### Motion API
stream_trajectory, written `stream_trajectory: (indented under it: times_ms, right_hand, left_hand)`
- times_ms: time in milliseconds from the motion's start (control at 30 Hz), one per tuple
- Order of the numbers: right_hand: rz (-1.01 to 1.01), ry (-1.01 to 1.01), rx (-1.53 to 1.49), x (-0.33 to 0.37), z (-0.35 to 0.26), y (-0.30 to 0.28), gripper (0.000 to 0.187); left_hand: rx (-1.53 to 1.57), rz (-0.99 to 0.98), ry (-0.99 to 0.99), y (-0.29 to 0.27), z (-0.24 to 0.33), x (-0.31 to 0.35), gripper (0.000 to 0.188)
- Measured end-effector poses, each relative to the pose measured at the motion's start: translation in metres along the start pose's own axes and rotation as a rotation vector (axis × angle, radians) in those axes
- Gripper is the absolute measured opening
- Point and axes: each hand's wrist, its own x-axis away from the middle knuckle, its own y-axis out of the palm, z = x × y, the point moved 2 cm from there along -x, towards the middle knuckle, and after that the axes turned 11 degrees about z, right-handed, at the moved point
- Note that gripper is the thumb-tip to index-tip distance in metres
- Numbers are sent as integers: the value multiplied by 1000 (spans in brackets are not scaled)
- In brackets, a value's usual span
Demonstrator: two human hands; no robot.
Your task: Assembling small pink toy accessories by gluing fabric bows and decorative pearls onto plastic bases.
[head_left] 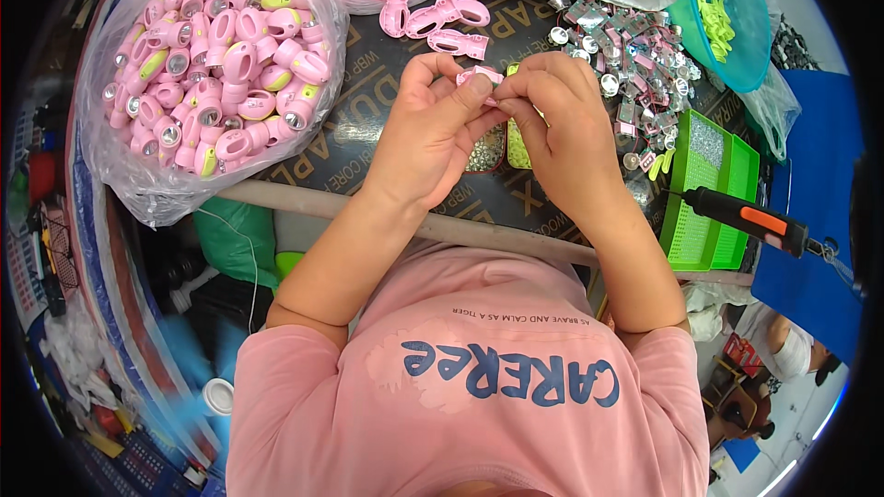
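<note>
Between both hands, above the dark table, is a pink plastic flashlight shell part (480, 75), largely covered by the fingers. My left hand (425, 133) grips it with the thumb on top. The thumb and fingertips of my right hand (569, 124) are pinched at its right end; whether they hold a smaller part there is hidden. Below the hands lie a small container of tiny metal parts (486, 149) and a yellow-green tray (517, 149), both partly covered. Loose pink shell halves (458, 43) rest just beyond my left hand.
A clear bag of pink flashlights (221, 64) fills the left. Metallic reflector assemblies (635, 69) are heaped on the right, near a teal bowl (737, 14) with yellow-green pieces. An electric screwdriver (746, 219) lies across a green tray (686, 230) at the right edge.
</note>
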Motion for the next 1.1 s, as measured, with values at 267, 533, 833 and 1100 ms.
stream_trajectory:
  times_ms: [267, 533, 833, 1100]
  right_hand:
    - [142, -306, 191, 15, -2, 9, 35]
    - [234, 193, -168, -22, 27, -15, 33]
    - [-380, 883, -699, -48, 43, 13, 41]
    - [-193, 798, -695, -38, 17, 33, 26]
  left_hand:
    - [92, -12, 37, -4, 4, -2, 24]
    - [81, -59, 141, -11, 17, -13, 29]
    - [36, -7, 154, -16, 24, -14, 28]
    - [-50, 31, 233, -13, 32, -9, 20]
